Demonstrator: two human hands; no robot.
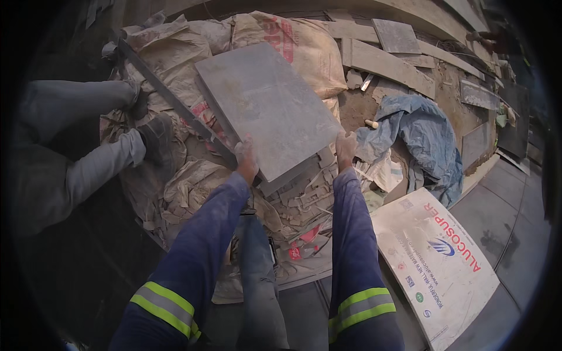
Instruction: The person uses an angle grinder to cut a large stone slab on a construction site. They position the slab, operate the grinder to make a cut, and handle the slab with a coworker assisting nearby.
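Observation:
My left hand (246,157) grips the near-left corner of a dusty grey square slab (266,108), and my right hand (345,146) holds its near-right corner. Beneath it lies at least one more slab (281,182), on crumpled sacks (287,44) and litter. A long dark straight bar (175,105) runs diagonally along the slab's left side, close by my left hand.
Another person's trousered legs and shoes (99,175) are at the left. Planks and tile offcuts (386,70) lie at the back. A crumpled blue sheet (427,146) is at the right, above a white printed board (439,292) on grey floor tiles (494,205).

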